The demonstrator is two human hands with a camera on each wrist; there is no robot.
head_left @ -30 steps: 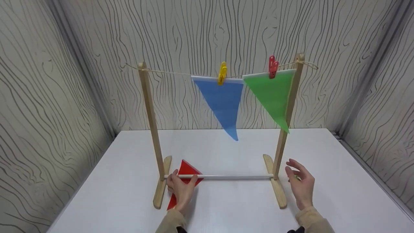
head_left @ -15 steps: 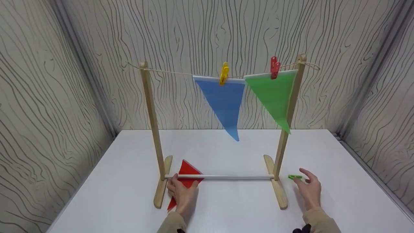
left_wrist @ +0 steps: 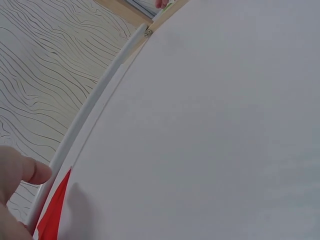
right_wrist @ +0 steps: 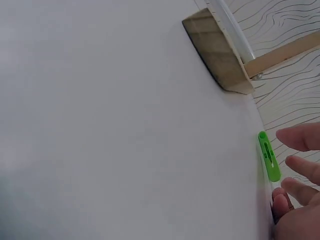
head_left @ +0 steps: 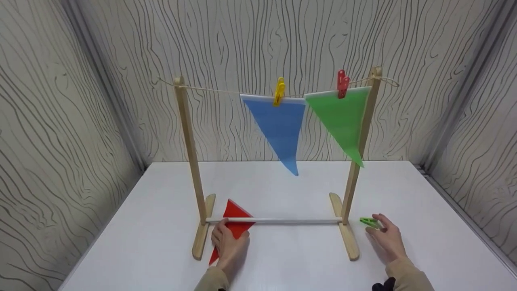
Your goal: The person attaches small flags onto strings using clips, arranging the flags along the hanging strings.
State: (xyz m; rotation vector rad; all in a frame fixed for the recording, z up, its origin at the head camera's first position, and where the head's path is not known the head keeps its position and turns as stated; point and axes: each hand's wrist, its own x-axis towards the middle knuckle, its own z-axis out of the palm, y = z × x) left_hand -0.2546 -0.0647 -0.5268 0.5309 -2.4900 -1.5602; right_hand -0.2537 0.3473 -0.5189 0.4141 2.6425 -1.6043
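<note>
A red pennant lies on the table, passing under the white crossbar of a wooden stand. My left hand is over its left part, fingertips at the crossbar and thumb spread away; the hand hides some of the pennant. In the left wrist view, the thumb shows beside the bar, with a red corner below. To the right of the stand, a green clothespin is on the table. Fingers of my right hand reach its right end, loosely spread. The right wrist view shows the clothespin just beyond the fingertips.
Two wooden posts hold up a string. From it hang a blue pennant under a yellow clothespin and a green pennant under a red clothespin. Patterned walls surround the white table.
My right hand has moved rightward, and the green clothespin, mostly hidden by it earlier, now shows on the table, turned slightly. My left hand has shifted slightly toward me over the red pennant.
</note>
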